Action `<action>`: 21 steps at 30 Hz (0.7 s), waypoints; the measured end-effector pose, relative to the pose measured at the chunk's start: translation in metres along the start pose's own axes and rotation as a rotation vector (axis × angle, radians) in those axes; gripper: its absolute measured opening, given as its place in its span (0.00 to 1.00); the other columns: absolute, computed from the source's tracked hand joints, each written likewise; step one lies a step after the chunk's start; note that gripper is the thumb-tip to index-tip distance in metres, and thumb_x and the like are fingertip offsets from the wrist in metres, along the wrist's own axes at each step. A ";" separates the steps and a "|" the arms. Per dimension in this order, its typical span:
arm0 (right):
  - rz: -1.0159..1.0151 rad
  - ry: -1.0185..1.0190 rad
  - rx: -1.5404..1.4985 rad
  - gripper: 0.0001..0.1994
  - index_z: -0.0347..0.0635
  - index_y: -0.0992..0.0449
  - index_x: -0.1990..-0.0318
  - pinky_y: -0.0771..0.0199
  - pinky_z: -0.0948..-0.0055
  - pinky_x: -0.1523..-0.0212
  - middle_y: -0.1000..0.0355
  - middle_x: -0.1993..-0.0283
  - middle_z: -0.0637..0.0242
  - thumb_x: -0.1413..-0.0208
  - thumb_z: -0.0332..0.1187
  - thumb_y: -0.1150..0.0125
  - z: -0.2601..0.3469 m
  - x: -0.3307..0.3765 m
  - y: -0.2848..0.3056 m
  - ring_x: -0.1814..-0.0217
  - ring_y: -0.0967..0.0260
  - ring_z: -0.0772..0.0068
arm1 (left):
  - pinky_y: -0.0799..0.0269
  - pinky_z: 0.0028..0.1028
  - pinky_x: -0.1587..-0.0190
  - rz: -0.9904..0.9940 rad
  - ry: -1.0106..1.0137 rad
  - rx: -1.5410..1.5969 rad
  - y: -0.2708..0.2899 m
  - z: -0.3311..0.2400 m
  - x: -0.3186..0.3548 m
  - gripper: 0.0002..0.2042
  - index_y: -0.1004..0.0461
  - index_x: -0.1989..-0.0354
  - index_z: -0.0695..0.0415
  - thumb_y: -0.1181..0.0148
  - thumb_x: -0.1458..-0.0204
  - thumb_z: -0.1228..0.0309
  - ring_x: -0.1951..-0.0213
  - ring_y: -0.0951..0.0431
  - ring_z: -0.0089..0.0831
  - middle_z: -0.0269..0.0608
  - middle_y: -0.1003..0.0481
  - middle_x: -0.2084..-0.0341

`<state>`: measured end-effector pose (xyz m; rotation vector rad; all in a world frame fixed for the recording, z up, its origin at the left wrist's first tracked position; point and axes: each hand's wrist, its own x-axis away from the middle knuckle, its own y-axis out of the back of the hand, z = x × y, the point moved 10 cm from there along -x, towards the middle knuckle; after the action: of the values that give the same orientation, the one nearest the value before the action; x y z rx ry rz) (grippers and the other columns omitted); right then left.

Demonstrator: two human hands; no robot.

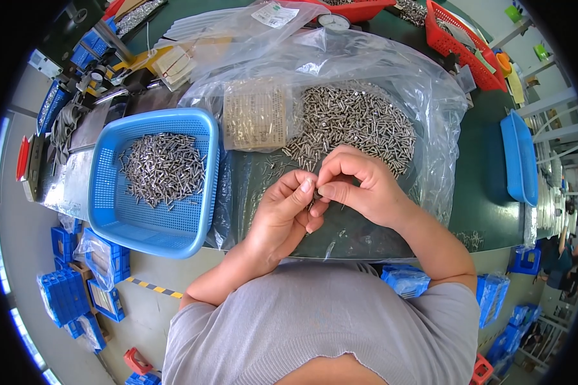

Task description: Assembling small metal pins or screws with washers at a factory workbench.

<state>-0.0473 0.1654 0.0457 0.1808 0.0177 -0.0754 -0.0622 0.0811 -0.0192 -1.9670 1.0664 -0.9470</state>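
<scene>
My left hand (282,212) and my right hand (356,186) meet over the green table, fingertips pinched together on a small metal part, too small to make out. Just beyond them lies a large heap of silver screws (353,122) on a clear plastic bag (391,70). A smaller clear packet of tiny parts (255,115) rests at the heap's left. To the left stands a blue perforated basket (193,122) holding a pile of screws (164,168).
A red basket (459,45) stands at the back right and a blue tray (518,157) at the right table edge. Blue bins (68,295) sit on the floor at left. A dial gauge (333,22) lies behind the bag.
</scene>
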 end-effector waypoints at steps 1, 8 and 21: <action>-0.026 -0.013 0.048 0.05 0.39 0.26 0.68 0.33 0.77 0.60 0.33 0.64 0.70 0.50 0.27 0.36 0.000 0.000 0.001 0.62 0.34 0.79 | 0.39 0.20 0.75 0.001 0.003 0.002 0.000 0.001 0.000 0.08 0.31 0.63 0.56 0.46 0.42 0.64 0.73 0.33 0.20 0.34 0.29 0.72; -0.110 0.359 0.438 0.09 0.42 0.27 0.68 0.33 0.72 0.60 0.33 0.64 0.67 0.56 0.28 0.33 0.030 0.005 0.002 0.60 0.33 0.69 | 0.39 0.20 0.76 0.069 0.028 0.010 -0.004 0.004 -0.001 0.09 0.31 0.64 0.55 0.46 0.42 0.63 0.74 0.34 0.20 0.34 0.29 0.73; -0.258 0.144 0.676 0.05 0.38 0.25 0.69 0.32 0.72 0.66 0.30 0.71 0.66 0.54 0.25 0.36 0.021 0.008 0.054 0.68 0.32 0.68 | 0.29 0.23 0.67 0.057 -0.070 0.020 -0.003 -0.005 -0.002 0.10 0.30 0.57 0.61 0.50 0.40 0.68 0.65 0.28 0.25 0.42 0.26 0.63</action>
<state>-0.0355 0.2143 0.0756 0.8595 0.1606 -0.3258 -0.0660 0.0832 -0.0153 -1.9287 1.0637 -0.8492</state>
